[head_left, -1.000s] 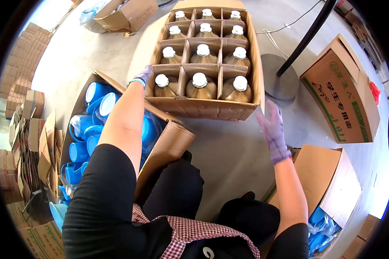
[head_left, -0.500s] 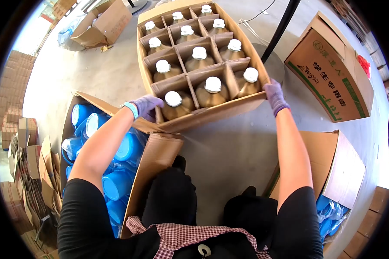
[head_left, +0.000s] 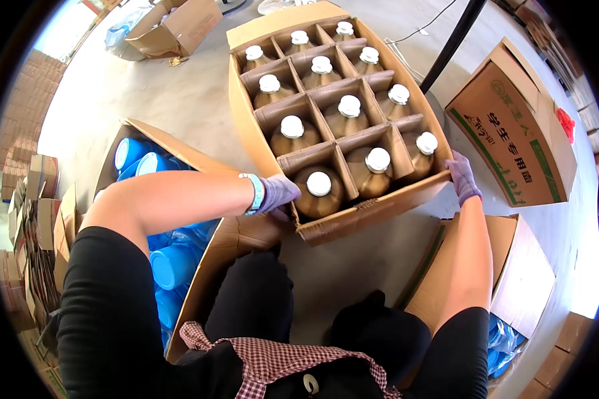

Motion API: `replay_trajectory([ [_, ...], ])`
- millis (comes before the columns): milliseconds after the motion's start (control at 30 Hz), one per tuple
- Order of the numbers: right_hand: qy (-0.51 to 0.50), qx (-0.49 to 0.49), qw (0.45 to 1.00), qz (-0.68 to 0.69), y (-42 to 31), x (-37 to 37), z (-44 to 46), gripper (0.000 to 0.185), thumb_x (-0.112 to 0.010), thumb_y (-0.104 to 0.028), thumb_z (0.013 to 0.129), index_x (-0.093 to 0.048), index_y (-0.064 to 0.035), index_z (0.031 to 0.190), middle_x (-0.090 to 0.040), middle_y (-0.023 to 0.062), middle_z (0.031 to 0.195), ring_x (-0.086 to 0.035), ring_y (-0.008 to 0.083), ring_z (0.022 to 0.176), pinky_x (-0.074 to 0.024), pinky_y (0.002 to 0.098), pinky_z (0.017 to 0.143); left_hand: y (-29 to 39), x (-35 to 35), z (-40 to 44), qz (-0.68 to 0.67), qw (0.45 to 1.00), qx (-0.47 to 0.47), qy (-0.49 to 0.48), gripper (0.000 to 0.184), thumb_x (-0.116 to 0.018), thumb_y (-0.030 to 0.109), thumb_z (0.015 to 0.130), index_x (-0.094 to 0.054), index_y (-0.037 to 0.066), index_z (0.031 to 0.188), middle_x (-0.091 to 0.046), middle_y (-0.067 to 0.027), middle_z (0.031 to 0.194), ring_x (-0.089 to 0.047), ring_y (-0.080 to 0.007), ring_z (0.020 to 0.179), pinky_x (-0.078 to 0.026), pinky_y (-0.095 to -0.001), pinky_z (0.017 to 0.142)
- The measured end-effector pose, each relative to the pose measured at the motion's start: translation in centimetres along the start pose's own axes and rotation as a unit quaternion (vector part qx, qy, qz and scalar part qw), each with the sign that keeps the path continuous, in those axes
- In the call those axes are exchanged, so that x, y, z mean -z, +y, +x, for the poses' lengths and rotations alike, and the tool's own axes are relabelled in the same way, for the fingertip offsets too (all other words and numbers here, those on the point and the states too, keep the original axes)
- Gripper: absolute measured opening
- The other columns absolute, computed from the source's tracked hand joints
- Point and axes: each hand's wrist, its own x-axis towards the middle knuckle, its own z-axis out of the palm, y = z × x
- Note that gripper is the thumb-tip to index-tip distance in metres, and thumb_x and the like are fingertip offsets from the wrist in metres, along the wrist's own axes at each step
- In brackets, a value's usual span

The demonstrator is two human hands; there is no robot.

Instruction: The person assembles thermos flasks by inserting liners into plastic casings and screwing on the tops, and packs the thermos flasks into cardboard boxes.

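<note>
A cardboard carton sits in front of me, its top open. Brown dividers part it into cells, and in them stand several large bottles with white caps and brownish contents. My left hand, in a purple glove, is closed on the carton's near left corner; its fingertips are partly hidden. At the near right corner my right hand, gloved alike, grips the edge with the fingers mostly behind the wall. The carton lies at a slant, its near right corner farther off than the near left one.
Left of my legs, an open carton holds blue-lidded containers. A printed carton stands at the right, with another open carton nearer me. A black pole rises behind. Flattened cardboard leans at far left.
The bottle carton has shifted right and closer to me, with both hands keeping hold of its near corners. My left arm now reaches farther across the carton of blue-lidded containers.
</note>
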Motion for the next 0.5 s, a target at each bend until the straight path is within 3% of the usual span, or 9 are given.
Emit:
replay_trajectory([
  [100,-0.041,-0.017,0.999,0.024,0.8,2.9,-1.4,0.043,-0.063,-0.012,0.078,-0.071,-0.0027,0.119,-0.069,0.0075,0.087,-0.062,0.0167,0.076,-0.0498,0.032,0.068,3.7,-3.3,-5.7,-0.046,0.996,0.072,-0.011,0.034,-0.067,0.023,0.094,-0.066,-0.008,0.107,-0.073,-0.0183,0.087,-0.075,-0.0355,0.079,-0.065,-0.0429,0.061],
  [167,-0.104,-0.033,0.993,0.054,1.8,5.7,-1.3,0.041,-0.065,-0.012,0.078,-0.072,-0.0032,0.118,-0.072,0.011,0.09,-0.065,0.0211,0.078,-0.0522,0.0331,0.073,3.9,-6.8,-7.7,-0.06,0.994,0.051,-0.076,0.046,-0.066,0.037,0.096,-0.067,-0.008,0.107,-0.075,-0.0219,0.096,-0.077,-0.0303,0.076,-0.064,-0.036,0.061],
  [200,-0.107,-0.025,0.99,-0.089,1.5,7.0,-1.1,0.04,-0.065,-0.012,0.079,-0.072,-0.0037,0.117,-0.072,0.0135,0.094,-0.066,0.0245,0.082,-0.053,0.0347,0.076,3.4,-9.2,-7.6,-0.064,0.99,0.027,-0.126,0.053,-0.062,0.042,0.098,-0.066,-0.009,0.11,-0.075,-0.024,0.1,-0.077,-0.0287,0.079,-0.064,-0.0341,0.065],
  [267,-0.095,-0.01,0.925,-0.369,0.5,10.1,-0.8,0.036,-0.064,-0.01,0.08,-0.072,-0.0047,0.115,-0.074,0.0185,0.1,-0.069,0.0314,0.088,-0.0545,0.038,0.083,3.5,-14.7,-6.0,-0.043,0.969,0.036,-0.242,0.051,-0.057,0.046,0.1,-0.068,0.0,0.117,-0.076,-0.0194,0.099,-0.076,-0.022,0.073,-0.059,-0.0297,0.059],
  [333,-0.016,0.02,0.88,-0.475,2.2,12.7,-1.1,0.032,-0.062,-0.008,0.081,-0.072,-0.0045,0.112,-0.072,0.0214,0.103,-0.069,0.0356,0.095,-0.0539,0.0416,0.088,5.5,-17.5,-7.8,0.023,0.948,-0.08,-0.307,0.055,-0.06,0.054,0.097,-0.069,0.005,0.119,-0.078,-0.0161,0.094,-0.074,-0.0212,0.074,-0.059,-0.0342,0.063],
  [367,0.025,0.036,0.851,-0.524,2.6,13.6,-1.5,0.031,-0.061,-0.007,0.081,-0.072,-0.0045,0.11,-0.072,0.0228,0.104,-0.069,0.0377,0.099,-0.0536,0.0434,0.091,5.6,-21.1,-5.6,0.063,0.94,-0.058,-0.329,0.057,-0.063,0.055,0.095,-0.069,0.003,0.117,-0.077,-0.0164,0.095,-0.074,-0.0237,0.076,-0.06,-0.0374,0.067],
  [400,0.076,-0.002,0.85,-0.521,1.5,13.4,-3.5,0.037,-0.06,-0.006,0.082,-0.069,-0.0073,0.117,-0.07,0.0222,0.111,-0.067,0.0371,0.11,-0.0518,0.0461,0.097,6.4,-23.5,-4.8,0.087,0.924,-0.08,-0.363,0.058,-0.063,0.054,0.094,-0.068,0.002,0.119,-0.076,-0.0165,0.096,-0.074,-0.025,0.079,-0.06,-0.0378,0.069],
  [500,0.171,-0.029,0.812,-0.557,-1.7,12.3,-9.2,0.048,-0.062,-0.007,0.082,-0.063,-0.0101,0.13,-0.067,0.0201,0.123,-0.063,0.0381,0.117,-0.0495,0.0462,0.102,7.7,-26.0,-4.7,0.172,0.874,-0.222,-0.396,0.058,-0.065,0.049,0.093,-0.066,-0.001,0.123,-0.074,-0.0152,0.101,-0.072,-0.0265,0.087,-0.06,-0.0371,0.072],
])
